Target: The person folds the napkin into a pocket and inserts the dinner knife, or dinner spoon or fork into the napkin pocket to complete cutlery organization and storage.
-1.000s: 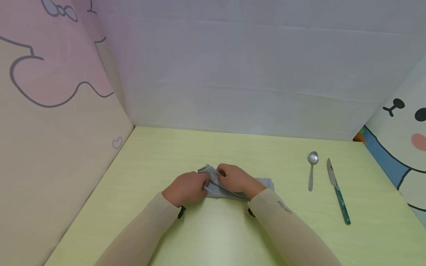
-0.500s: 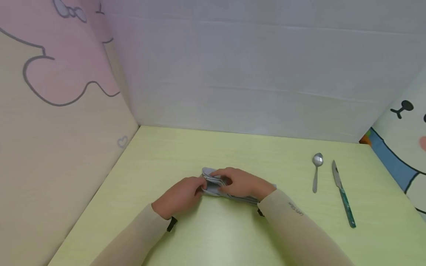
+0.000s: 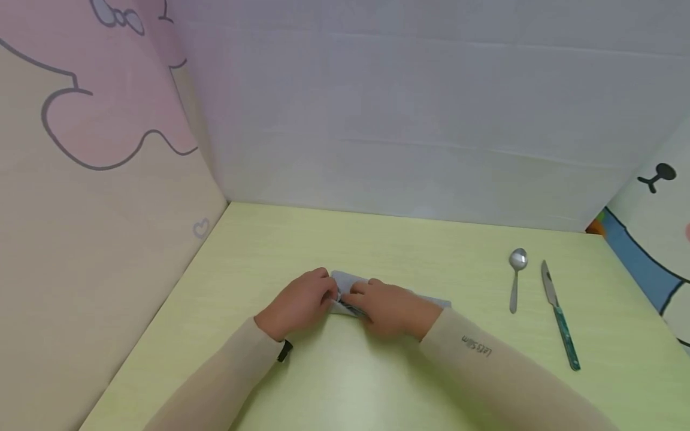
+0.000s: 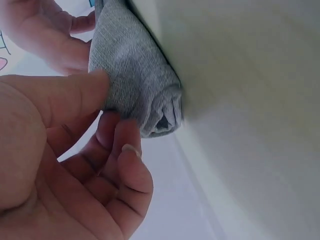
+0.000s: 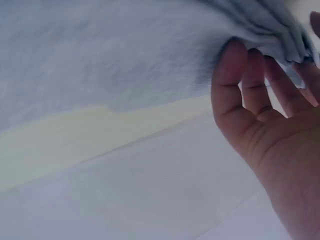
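The left hand (image 3: 302, 304) pinches the cloth (image 3: 346, 279) at one end; the right hand (image 3: 392, 307) grips its folds. Spoon (image 3: 518, 261) and knife (image 3: 563, 333) lie apart on the table (image 3: 302, 239).

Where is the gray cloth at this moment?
In the head view, the gray cloth lies near the middle of the table, left of the spoon, with the left hand at its left end and the right hand over it.
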`<state>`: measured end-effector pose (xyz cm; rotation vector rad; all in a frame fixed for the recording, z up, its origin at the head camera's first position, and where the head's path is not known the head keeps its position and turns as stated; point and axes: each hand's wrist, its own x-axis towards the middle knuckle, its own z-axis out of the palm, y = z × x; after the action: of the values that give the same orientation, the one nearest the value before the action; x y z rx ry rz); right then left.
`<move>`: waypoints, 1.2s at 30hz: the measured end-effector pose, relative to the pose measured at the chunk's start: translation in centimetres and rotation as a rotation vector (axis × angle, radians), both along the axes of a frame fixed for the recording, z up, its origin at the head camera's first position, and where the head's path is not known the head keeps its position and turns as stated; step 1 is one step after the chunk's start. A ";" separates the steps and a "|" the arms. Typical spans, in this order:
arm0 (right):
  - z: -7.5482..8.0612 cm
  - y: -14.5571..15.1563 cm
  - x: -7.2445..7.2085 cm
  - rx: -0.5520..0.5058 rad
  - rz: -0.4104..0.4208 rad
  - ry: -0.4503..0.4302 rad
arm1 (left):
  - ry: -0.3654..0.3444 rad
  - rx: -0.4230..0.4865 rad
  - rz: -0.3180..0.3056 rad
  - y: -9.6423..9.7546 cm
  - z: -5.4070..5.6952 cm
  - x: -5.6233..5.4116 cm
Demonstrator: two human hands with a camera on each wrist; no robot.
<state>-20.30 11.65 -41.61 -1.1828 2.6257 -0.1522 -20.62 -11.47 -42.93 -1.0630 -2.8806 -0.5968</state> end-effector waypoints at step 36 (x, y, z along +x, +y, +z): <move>-0.2 1.6 -1.3 -0.083 0.007 -0.123 | -0.305 0.133 -0.163 -1.0 0.8 -4.3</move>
<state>-21.64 13.25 -41.85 -1.1691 2.5308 -0.3253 -24.91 -12.47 -42.12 -1.2984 -2.9627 -1.0273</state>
